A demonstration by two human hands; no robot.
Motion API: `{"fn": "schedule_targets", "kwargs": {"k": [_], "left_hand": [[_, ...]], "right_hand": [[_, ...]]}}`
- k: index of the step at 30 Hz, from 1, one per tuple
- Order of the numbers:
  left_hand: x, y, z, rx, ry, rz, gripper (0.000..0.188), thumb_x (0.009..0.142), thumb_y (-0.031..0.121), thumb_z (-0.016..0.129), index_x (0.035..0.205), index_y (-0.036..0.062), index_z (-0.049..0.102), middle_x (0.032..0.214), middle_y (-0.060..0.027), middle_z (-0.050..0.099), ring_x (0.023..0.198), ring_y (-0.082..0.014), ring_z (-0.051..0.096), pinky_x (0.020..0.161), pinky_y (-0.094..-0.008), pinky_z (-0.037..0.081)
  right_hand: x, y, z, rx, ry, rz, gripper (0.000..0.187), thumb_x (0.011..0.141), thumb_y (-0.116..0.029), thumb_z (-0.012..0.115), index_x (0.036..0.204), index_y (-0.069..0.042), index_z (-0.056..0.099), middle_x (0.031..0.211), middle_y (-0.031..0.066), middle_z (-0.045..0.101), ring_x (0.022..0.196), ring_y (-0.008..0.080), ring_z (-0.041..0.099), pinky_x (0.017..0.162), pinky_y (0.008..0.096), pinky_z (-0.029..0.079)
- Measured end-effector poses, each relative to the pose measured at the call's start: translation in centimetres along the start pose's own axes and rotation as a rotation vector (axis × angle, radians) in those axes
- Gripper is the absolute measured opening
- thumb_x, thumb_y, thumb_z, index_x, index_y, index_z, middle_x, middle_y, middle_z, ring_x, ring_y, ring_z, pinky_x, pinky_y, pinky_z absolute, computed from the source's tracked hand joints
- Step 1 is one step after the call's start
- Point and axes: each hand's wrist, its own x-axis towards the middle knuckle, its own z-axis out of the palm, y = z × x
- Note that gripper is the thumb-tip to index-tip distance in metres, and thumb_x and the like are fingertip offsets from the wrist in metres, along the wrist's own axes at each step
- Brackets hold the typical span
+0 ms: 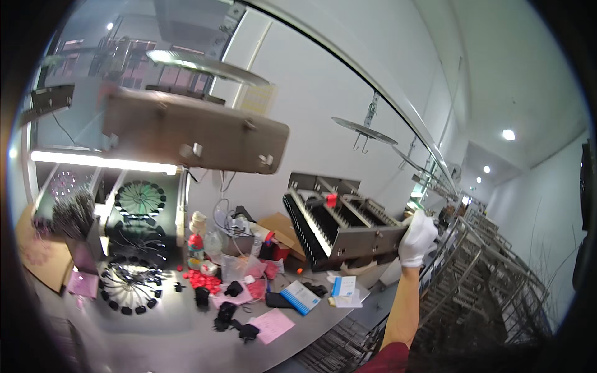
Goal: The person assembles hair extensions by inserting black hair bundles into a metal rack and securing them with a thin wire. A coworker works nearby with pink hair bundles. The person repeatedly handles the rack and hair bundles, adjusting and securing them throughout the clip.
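My right hand (416, 241), in a white glove, is raised at the right with its fingers closed around the right end of a metal rack (367, 242). The rack is a long silvery frame with toothed rows and dark slots, and many small black pieces line its left side. It is tilted and stands out above the right end of the table. Near its middle a red piece (331, 200) shows. My left hand is out of view.
Below lies a metal table (186, 336) with red bits (202, 281), black clumps (225, 316), a pink sheet (273, 326) and a blue-white booklet (300, 297). Another metal rack (196, 127) and a round disc with hooks (364, 130) hang overhead. Wire shelving (479, 261) stands right.
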Motion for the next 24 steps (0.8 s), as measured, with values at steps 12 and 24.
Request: {"fn": "schedule_targets", "kwargs": {"k": [12,24], "left_hand": [[0.5,19.8,4.7,0.084,1.067,0.006,0.036,0.100,0.035,0.056,0.084,0.0058,0.069,0.085,-0.0213,0.071,0.077,-0.0450,0.067,0.070,-0.0563,0.052],[1.5,18.6,3.4,0.085,0.740,0.086,0.029,0.094,0.030,0.058,0.080,0.0068,0.068,0.082,-0.0209,0.068,0.074,-0.0438,0.064,0.068,-0.0566,0.051]], "right_hand": [[8.9,15.0,24.1,-0.040,0.361,-0.141,0.026,0.099,-0.013,0.045,0.076,-0.005,0.052,0.069,0.0175,0.054,0.065,0.0421,0.052,0.063,0.0518,0.042],[-0.6,6.7,14.2,0.155,0.306,-0.126,0.028,0.090,-0.016,0.059,0.113,-0.001,0.065,0.115,0.0234,0.062,0.102,0.0438,0.057,0.090,0.0539,0.045]]}}
